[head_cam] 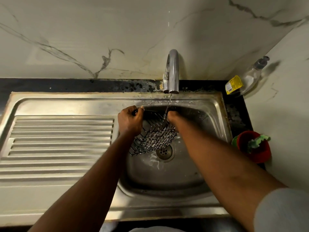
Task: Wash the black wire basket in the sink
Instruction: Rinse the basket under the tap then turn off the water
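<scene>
Black wire basket (155, 138) tilted in steel sink (167, 185), far rim high, near end low. Grips far rim tight with left hand (129, 120). Cannot tell the hold of right hand (173, 117).

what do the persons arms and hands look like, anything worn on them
Both forearms are bare. The left hand and right hand show no gloves, and no watch or bracelet shows at either wrist. A light grey fabric sleeve covers the right upper arm from about the elbow; no sleeve shows on the left arm.

Left hand (130, 119) grips basket (155, 136), fingers curled; right hand (173, 118) fingers hidden.
</scene>
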The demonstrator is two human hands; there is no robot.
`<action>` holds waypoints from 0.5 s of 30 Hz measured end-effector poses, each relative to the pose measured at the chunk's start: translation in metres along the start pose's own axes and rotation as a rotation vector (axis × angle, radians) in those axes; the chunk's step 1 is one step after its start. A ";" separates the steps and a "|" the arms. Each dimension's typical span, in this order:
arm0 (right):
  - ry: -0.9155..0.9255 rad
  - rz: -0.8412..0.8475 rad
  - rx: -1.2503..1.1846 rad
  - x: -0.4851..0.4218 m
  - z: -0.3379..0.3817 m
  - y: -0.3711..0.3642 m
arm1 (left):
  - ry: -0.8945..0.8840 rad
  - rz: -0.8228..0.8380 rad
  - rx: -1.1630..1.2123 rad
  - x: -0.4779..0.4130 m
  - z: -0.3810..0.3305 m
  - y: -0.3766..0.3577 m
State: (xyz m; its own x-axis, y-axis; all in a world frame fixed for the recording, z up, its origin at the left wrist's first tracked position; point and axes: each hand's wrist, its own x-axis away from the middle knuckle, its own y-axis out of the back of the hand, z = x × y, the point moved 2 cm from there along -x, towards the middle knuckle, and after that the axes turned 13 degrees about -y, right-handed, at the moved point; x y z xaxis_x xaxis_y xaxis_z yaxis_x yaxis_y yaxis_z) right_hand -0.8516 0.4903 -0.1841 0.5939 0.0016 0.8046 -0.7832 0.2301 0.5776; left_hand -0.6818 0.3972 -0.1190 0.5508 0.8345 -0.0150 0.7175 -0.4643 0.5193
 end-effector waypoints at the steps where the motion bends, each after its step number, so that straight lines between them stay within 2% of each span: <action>1: -0.011 0.014 -0.010 0.007 0.000 0.004 | 0.006 -0.006 0.006 0.000 0.000 0.000; 4: 0.033 0.070 -0.026 0.016 0.007 0.003 | 0.024 -0.035 0.016 -0.002 0.002 0.000; 8: 0.080 0.041 0.009 0.031 0.004 -0.016 | 0.029 -0.050 0.021 -0.004 -0.001 0.002; 10: 0.185 0.015 0.022 0.049 0.001 -0.026 | 0.029 -0.057 0.026 -0.005 -0.003 0.002; 12: 0.334 -0.089 0.035 0.082 0.002 -0.038 | 0.040 -0.057 0.024 -0.007 -0.004 0.002; 15: 0.529 -0.374 -0.026 0.119 -0.006 -0.061 | 0.039 -0.046 0.022 -0.009 0.000 0.003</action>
State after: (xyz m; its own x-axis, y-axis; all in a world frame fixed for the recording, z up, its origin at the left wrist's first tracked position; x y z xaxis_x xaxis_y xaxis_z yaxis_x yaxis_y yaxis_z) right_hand -0.7322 0.4825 -0.1243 0.8414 0.3946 0.3691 -0.5051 0.3316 0.7969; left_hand -0.6850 0.3886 -0.1173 0.5002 0.8659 -0.0052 0.7512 -0.4310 0.4999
